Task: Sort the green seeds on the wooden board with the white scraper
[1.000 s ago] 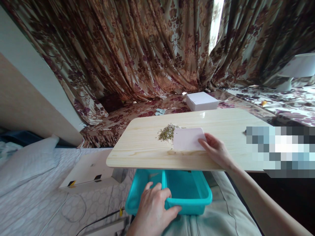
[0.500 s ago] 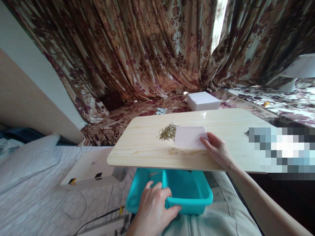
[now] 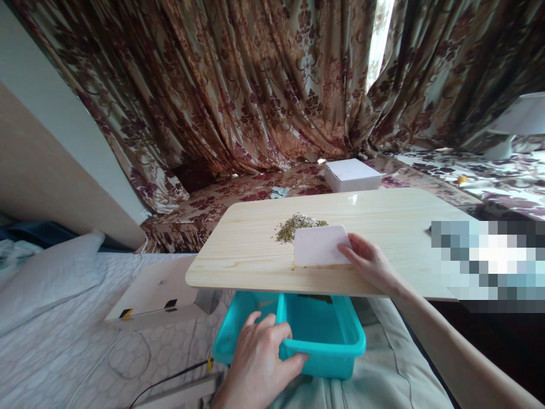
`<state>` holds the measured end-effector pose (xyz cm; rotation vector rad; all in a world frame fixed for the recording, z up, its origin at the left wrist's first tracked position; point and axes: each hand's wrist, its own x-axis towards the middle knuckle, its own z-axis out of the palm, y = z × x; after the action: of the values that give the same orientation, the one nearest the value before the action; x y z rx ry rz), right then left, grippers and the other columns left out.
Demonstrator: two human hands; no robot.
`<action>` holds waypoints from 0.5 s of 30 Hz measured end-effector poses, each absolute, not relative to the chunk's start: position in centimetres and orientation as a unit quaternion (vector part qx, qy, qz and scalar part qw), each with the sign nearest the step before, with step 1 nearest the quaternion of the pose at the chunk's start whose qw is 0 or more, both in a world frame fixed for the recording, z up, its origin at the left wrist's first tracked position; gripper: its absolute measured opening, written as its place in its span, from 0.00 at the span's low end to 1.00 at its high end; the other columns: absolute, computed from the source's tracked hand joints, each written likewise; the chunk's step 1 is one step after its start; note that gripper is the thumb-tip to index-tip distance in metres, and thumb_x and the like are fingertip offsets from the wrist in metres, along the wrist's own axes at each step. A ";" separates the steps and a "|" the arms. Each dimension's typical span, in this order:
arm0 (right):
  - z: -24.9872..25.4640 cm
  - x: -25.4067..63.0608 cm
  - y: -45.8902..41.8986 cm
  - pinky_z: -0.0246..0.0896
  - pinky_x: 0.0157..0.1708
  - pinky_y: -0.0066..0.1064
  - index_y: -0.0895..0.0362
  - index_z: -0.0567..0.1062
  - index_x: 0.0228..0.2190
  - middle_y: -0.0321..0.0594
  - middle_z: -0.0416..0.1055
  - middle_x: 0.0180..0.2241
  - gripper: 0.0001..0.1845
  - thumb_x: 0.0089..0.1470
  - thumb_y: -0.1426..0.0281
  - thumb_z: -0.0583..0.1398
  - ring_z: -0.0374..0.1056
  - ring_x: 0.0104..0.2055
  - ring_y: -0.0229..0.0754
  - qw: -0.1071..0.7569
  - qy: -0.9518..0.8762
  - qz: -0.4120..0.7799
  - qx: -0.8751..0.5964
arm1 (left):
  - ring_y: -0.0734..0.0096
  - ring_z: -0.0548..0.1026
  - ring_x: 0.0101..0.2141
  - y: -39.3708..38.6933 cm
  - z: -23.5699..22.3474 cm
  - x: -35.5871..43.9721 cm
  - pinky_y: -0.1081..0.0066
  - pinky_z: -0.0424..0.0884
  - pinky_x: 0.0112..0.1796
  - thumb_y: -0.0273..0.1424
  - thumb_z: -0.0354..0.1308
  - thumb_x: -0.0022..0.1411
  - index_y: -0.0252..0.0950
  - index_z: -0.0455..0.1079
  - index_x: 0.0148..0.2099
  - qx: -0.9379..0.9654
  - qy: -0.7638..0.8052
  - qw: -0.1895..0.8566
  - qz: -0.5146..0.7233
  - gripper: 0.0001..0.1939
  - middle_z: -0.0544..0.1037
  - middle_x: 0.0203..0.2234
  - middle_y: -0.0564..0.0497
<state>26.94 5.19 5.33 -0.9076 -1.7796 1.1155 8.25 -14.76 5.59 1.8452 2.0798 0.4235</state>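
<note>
My right hand [image 3: 369,258] pinches the right edge of a flat white scraper-like plate [image 3: 320,247], tilted over the pale wooden tabletop [image 3: 247,264]. Just behind the plate lies a loose heap of small green and whitish grains [image 3: 293,225], partly covered by it. Below the table's front edge, my left hand [image 3: 264,349] is closed round the near rim and divider of a turquoise two-compartment bin [image 3: 323,352]. Some dark green grains [image 3: 321,297] show at the back of its right compartment. The bin's far part is hidden under the table.
A white box [image 3: 352,175] and a small bluish cloth [image 3: 279,192] rest on the floral surface behind the table. At left, a large white carton [image 3: 157,287] and cables lie on a quilted bed [image 3: 55,324]. A lamp [image 3: 522,113] stands far right; the right table end is pixelated.
My right hand has drawn the white plate toward me and slightly left, uncovering more of the heap. The bin has shifted slightly left with my left hand, and green grains now show inside.
</note>
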 end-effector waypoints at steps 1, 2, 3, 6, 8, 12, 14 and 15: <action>5.3 26.9 5.2 0.57 0.24 0.27 0.55 0.66 0.27 0.35 0.68 0.24 0.11 0.51 0.60 0.58 0.62 0.26 0.37 0.415 -0.705 0.447 -0.363 | 0.68 0.70 0.34 -14.8 5.6 8.2 0.62 0.53 0.53 0.36 0.59 0.53 0.41 0.67 0.26 0.646 0.730 0.164 0.150 0.07 0.70 0.26 0.57; 5.3 26.9 5.1 0.57 0.24 0.27 0.55 0.66 0.27 0.35 0.68 0.24 0.11 0.51 0.60 0.57 0.62 0.27 0.38 0.415 -0.703 0.449 -0.364 | 0.68 0.70 0.34 -14.8 5.6 8.1 0.62 0.53 0.52 0.35 0.59 0.53 0.41 0.67 0.26 0.645 0.731 0.164 0.151 0.07 0.70 0.26 0.57; 5.2 26.8 5.1 0.57 0.24 0.27 0.55 0.66 0.28 0.35 0.68 0.24 0.11 0.51 0.60 0.57 0.62 0.27 0.38 0.414 -0.702 0.451 -0.364 | 0.69 0.70 0.34 -14.9 5.5 8.1 0.62 0.53 0.52 0.35 0.59 0.53 0.41 0.66 0.26 0.644 0.732 0.164 0.153 0.07 0.70 0.25 0.57; 5.1 26.8 4.7 0.56 0.24 0.27 0.54 0.66 0.27 0.35 0.68 0.25 0.11 0.51 0.60 0.58 0.62 0.27 0.38 0.408 -0.701 0.460 -0.361 | 0.69 0.69 0.34 -15.0 5.6 7.9 0.64 0.53 0.52 0.35 0.58 0.53 0.41 0.66 0.25 0.643 0.731 0.163 0.160 0.07 0.70 0.26 0.57; 5.1 26.9 4.4 0.57 0.24 0.28 0.54 0.66 0.26 0.35 0.68 0.24 0.12 0.50 0.60 0.59 0.62 0.27 0.38 0.403 -0.697 0.477 -0.353 | 0.69 0.69 0.34 -15.1 5.8 7.9 0.64 0.54 0.51 0.35 0.58 0.53 0.40 0.65 0.25 0.643 0.731 0.164 0.159 0.08 0.69 0.25 0.57; 5.3 27.1 3.5 0.59 0.25 0.28 0.55 0.68 0.27 0.36 0.68 0.25 0.13 0.49 0.58 0.60 0.64 0.28 0.39 0.373 -0.690 0.532 -0.318 | 0.68 0.68 0.34 -14.9 6.3 8.0 0.63 0.55 0.49 0.35 0.58 0.53 0.40 0.64 0.25 0.637 0.737 0.169 0.151 0.08 0.69 0.25 0.57; 5.5 27.0 3.2 0.61 0.27 0.29 0.55 0.68 0.28 0.38 0.70 0.27 0.14 0.49 0.57 0.61 0.66 0.30 0.40 0.373 -0.681 0.548 -0.310 | 0.67 0.68 0.35 -14.8 6.5 8.1 0.63 0.56 0.49 0.35 0.58 0.52 0.40 0.64 0.24 0.636 0.738 0.170 0.148 0.08 0.69 0.25 0.57; 5.6 26.9 3.2 0.62 0.28 0.29 0.55 0.68 0.28 0.38 0.71 0.27 0.14 0.48 0.57 0.61 0.66 0.31 0.41 0.380 -0.676 0.550 -0.310 | 0.67 0.68 0.35 -14.7 6.5 8.1 0.63 0.56 0.49 0.35 0.58 0.52 0.40 0.64 0.24 0.635 0.739 0.170 0.147 0.08 0.69 0.25 0.57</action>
<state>26.92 3.20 5.64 -0.7929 -1.7264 1.4051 8.06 -14.75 6.53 1.8050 2.0998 0.4172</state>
